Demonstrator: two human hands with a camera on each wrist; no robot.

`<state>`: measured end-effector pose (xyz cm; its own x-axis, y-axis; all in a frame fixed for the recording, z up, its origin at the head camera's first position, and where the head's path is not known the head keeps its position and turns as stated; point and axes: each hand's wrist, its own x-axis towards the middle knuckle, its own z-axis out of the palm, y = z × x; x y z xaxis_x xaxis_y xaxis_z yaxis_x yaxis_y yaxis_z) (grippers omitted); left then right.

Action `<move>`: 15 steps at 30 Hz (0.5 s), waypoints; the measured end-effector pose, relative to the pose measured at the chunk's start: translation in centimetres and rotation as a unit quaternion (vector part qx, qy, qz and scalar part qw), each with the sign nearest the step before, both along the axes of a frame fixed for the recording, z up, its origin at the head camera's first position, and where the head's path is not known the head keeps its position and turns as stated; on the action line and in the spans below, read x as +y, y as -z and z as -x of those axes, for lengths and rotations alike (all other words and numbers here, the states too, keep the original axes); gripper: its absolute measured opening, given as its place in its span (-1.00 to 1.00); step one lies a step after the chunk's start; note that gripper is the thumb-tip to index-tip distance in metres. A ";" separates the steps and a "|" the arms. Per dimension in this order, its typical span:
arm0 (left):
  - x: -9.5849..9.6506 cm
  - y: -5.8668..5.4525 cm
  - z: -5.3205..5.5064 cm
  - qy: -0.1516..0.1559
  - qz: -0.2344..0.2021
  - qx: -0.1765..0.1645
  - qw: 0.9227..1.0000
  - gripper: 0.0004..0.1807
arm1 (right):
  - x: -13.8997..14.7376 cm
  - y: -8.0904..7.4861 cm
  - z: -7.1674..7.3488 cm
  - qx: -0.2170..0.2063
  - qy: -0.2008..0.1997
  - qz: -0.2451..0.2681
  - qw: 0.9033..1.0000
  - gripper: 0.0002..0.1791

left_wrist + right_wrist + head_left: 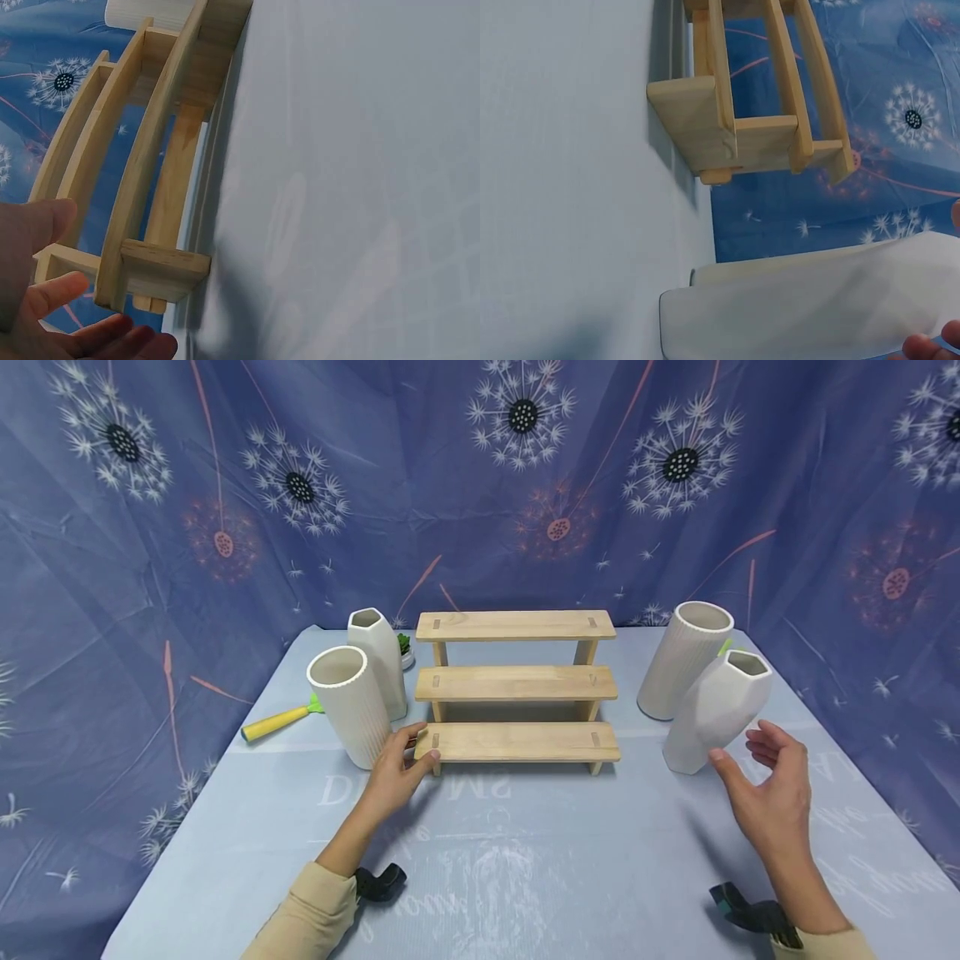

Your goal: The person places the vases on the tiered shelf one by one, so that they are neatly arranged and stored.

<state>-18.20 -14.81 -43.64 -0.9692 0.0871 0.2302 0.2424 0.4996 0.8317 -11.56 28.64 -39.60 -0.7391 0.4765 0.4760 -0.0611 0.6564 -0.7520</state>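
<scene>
A three-step wooden shelf (517,742) stands in the middle of the table. My left hand (393,772) is at the left end of its lowest step, thumb and fingers spread; in the left wrist view that hand (37,315) has its fingers apart around the shelf's corner. On the right, my right hand (772,793) is held beside a white faceted vase (708,714), with thumb and fingers apart and relaxed. Its fingertips (922,346) show low at the right edge of the right wrist view, over the vase. Neither hand grips anything.
Behind the faceted vase is a white ribbed vase (684,660). Another ribbed vase (351,710) and a faceted one (384,664) stand left of the shelf. A yellow-handled tool (276,724) lies farther left, and a small potted plant (406,650) is partly hidden. A blue patterned curtain (450,510) hangs behind.
</scene>
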 end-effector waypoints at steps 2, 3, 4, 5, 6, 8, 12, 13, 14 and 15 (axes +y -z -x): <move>0.0 0.1 0.1 0.003 -0.010 -0.012 1.000 -0.43 | 0.1 0.0 0.3 -0.011 0.003 0.007 1.000 -0.24; 0.0 0.2 0.2 0.004 -0.015 -0.017 1.000 -0.43 | 0.2 0.0 0.4 -0.015 0.004 0.010 1.000 -0.23; -0.1 0.3 0.3 0.005 -0.021 -0.022 1.000 -0.43 | 0.3 0.0 0.6 -0.020 0.006 0.013 1.000 -0.22; -0.1 0.4 0.4 0.007 -0.026 -0.026 0.999 -0.43 | 0.3 0.0 0.7 -0.025 0.007 0.017 1.000 -0.22; -0.1 0.4 0.6 0.010 -0.030 -0.028 0.999 -0.43 | 0.4 -0.1 0.9 -0.030 0.009 0.020 0.999 -0.21; -0.1 0.6 0.7 0.014 -0.038 -0.032 0.999 -0.43 | 0.5 -0.1 1.3 -0.041 0.009 0.027 0.999 -0.20; 0.2 -0.1 0.4 0.022 -0.057 -0.041 0.997 -0.44 | 0.8 -0.2 2.1 -0.068 0.005 0.039 0.997 -0.16; 0.3 -0.5 0.2 0.025 -0.063 -0.046 0.997 -0.44 | 0.8 -0.2 2.2 -0.075 0.003 0.042 0.996 -0.15; 0.4 -0.9 0.0 0.027 -0.068 -0.052 0.996 -0.45 | 0.9 -0.2 2.4 -0.080 0.002 0.044 0.996 -0.13; 0.5 -1.4 -0.3 0.028 -0.072 -0.058 0.995 -0.45 | 0.9 -0.2 2.6 -0.084 0.002 0.046 0.995 -0.13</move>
<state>-17.93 -14.28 -42.26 -0.9844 0.1170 0.1317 0.1658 0.3622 0.9173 -14.15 29.55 -39.40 -0.8027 0.5157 0.2997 0.0735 0.5842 -0.8083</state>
